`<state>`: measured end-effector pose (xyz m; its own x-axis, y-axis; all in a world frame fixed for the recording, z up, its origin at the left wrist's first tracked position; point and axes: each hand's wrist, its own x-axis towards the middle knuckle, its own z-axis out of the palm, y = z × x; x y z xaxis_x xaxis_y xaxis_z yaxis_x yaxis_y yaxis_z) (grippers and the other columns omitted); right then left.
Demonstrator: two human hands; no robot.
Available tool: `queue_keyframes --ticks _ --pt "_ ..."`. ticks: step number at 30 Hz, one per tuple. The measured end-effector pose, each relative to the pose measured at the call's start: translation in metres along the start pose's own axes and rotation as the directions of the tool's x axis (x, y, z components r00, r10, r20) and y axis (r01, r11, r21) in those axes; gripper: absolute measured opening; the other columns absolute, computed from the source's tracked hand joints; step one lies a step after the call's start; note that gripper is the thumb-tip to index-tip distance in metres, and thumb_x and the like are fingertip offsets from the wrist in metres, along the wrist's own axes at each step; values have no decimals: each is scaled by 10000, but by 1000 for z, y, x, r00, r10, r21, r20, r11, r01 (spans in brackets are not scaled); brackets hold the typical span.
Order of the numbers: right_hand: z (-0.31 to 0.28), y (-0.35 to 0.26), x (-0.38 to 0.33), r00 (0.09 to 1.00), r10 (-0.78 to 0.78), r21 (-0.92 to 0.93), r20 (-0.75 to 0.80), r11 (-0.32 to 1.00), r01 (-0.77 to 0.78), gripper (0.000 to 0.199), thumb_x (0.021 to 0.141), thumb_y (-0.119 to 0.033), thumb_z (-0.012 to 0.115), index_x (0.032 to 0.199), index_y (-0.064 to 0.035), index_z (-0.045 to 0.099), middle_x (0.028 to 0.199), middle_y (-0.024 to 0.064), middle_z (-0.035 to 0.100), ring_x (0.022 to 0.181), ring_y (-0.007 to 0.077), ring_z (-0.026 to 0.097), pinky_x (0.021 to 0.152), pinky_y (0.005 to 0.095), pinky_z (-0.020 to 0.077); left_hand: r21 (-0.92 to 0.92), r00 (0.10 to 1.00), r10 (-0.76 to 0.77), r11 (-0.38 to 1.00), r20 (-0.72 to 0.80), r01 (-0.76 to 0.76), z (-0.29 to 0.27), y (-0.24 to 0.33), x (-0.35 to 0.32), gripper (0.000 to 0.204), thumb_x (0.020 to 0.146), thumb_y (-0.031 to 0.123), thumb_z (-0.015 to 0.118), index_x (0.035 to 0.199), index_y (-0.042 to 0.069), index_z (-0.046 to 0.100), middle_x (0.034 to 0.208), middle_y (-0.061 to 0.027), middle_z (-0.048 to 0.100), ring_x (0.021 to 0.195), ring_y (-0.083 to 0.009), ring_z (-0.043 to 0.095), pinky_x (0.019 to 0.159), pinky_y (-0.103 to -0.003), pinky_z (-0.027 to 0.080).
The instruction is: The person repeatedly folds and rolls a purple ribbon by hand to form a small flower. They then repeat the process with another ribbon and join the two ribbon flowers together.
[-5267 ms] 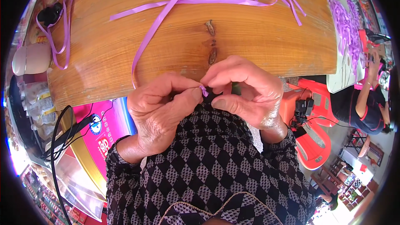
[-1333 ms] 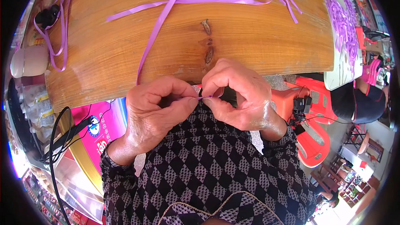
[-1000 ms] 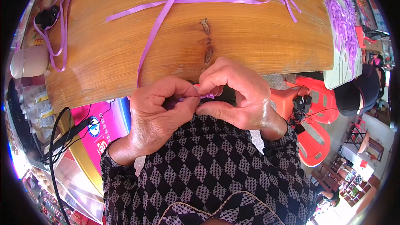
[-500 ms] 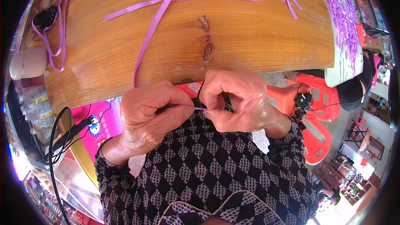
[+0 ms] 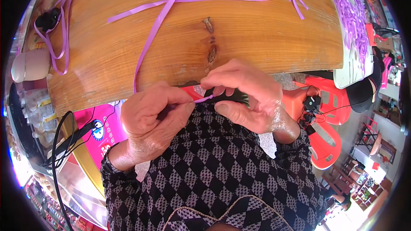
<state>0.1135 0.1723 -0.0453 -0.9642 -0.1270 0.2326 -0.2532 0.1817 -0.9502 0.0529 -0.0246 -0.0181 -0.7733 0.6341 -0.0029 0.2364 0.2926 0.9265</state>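
Head view: pinching, with the left hand (image 5: 156, 113) just on the wearer's side of the table (image 5: 265, 34), a short lilac ribbon end (image 5: 204, 99), caught between thumb and forefinger. Sticking out to the right from that grip, long axis running mostly sideways and tilted slightly up toward the table's near edge. Bunched into a small lump near the free tip (knot or mere twist, too small to tell). Facing that tip with the right hand (image 5: 262, 98), before the same table edge: spread, thumb well apart from fingers, holding nothing visible. Apart from the right hand, as far as shown, but with the tip just at the mouth of its gap; gripped by the left hand alone. Impossible to tell whether joined, behind the left hand, to the long lilac strip (image 5: 159, 20) running down over the table's near edge.
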Motion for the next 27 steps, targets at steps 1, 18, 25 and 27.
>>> queue_keyframes --ticks 1,18,25,27 --pt "1 1 2 1000 -2 0 -1 1000 2 323 725 -9 660 1038 7 583 944 117 592 748 181 557 643 274 427 2 1000 2 1000 0 -2 0 0 1 66 744 -10 645 796 16 614 639 -50 520 526 -111 495 470 -229 363" --pt "18 2 6 840 -542 -599 18 667 443 351 337 -148 535 643 24 537 542 47 368 448 199 362 394 305 258 -65 972 224 973 66 -219 9 -2 -2 126 649 -61 638 738 16 594 579 -73 515 480 -189 511 436 -277 383" --pt "5 -10 16 866 -478 -552 145 688 472 305 399 -97 580 679 23 557 544 61 399 447 210 383 396 320 278 -84 995 75 994 68 -69 -4 12 -5 96 682 -37 662 746 19 616 596 -46 537 510 -104 507 457 -247 383" --pt "-2 -5 32 866 -498 -501 48 737 453 302 536 -73 656 811 29 584 641 99 511 497 244 455 422 348 331 -228 999 -41 973 12 43 -12 16 -6 61 720 -39 639 757 -1 608 637 -34 569 545 -74 497 485 -232 392"
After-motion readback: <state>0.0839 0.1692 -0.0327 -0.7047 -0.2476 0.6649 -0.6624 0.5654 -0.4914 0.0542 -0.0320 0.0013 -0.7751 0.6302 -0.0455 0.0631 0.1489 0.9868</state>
